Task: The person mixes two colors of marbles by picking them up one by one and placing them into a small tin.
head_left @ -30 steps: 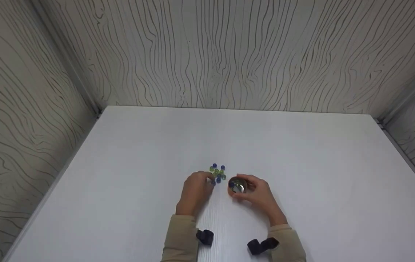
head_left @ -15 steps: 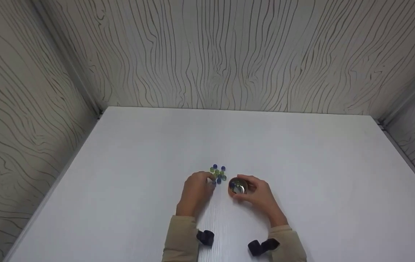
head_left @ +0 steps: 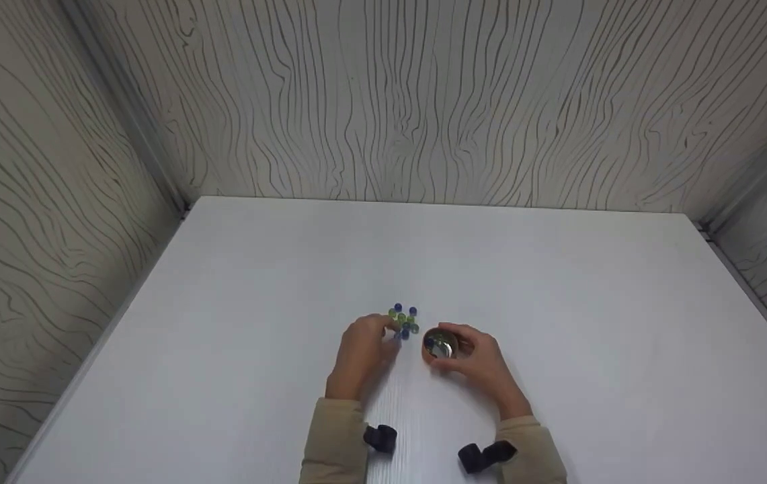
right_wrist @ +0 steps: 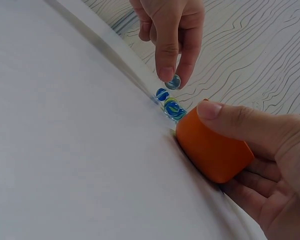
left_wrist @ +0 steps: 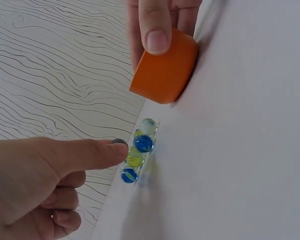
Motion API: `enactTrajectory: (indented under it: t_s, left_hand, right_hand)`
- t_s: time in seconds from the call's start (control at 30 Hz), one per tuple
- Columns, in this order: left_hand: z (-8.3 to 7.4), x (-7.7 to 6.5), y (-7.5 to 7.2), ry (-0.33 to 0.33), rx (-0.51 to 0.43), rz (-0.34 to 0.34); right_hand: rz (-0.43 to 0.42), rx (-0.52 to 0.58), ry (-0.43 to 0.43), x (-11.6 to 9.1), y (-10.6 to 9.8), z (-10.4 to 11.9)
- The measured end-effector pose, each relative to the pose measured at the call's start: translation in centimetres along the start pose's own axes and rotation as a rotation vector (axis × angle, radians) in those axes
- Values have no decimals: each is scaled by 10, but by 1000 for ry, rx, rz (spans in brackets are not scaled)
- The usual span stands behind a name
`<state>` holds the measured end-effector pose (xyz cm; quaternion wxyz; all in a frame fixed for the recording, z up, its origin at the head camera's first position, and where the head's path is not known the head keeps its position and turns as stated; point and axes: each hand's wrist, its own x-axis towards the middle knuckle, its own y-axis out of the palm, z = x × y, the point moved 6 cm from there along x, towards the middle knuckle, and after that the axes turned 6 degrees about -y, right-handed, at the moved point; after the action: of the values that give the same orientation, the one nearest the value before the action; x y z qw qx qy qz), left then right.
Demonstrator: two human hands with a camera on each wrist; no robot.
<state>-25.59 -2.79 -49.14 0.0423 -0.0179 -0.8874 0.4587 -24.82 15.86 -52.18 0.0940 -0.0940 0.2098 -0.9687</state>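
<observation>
My left hand (head_left: 360, 353) pinches one glass marble (right_wrist: 173, 82) between thumb and forefinger, just above the others; its remaining fingers are curled in. Several blue and yellow-green marbles (left_wrist: 143, 143) lie clustered on the white table beside those fingertips. To their right, my right hand (head_left: 480, 356) grips a small orange cup (right_wrist: 212, 145) around its side, thumb near the rim. The cup stands upright on the table with its mouth up. In the head view its shiny metallic inside (head_left: 442, 344) shows, with a few marbles in the bottom.
A white table (head_left: 255, 282) spreads under both hands. Behind it and along the sides stand panels (head_left: 396, 101) with a wood-grain line pattern. A black wrist camera (head_left: 380, 438) sits on the left sleeve and another black camera (head_left: 480, 458) on the right one.
My left hand has pinched a marble from the near left of the cluster and lifted it slightly. The right hand and the cup have stayed in place.
</observation>
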Motion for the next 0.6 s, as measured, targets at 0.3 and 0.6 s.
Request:
enactTrajectory:
  t_s: [0.3, 0.6]
  left_hand:
    - [-6, -1, -2, -22, -18, 30]
    - [-13, -1, -5, -5, -17, 26]
  right_hand:
    - [0, -9, 3, 0, 0, 0]
    - [2, -22, 17, 0, 0, -1]
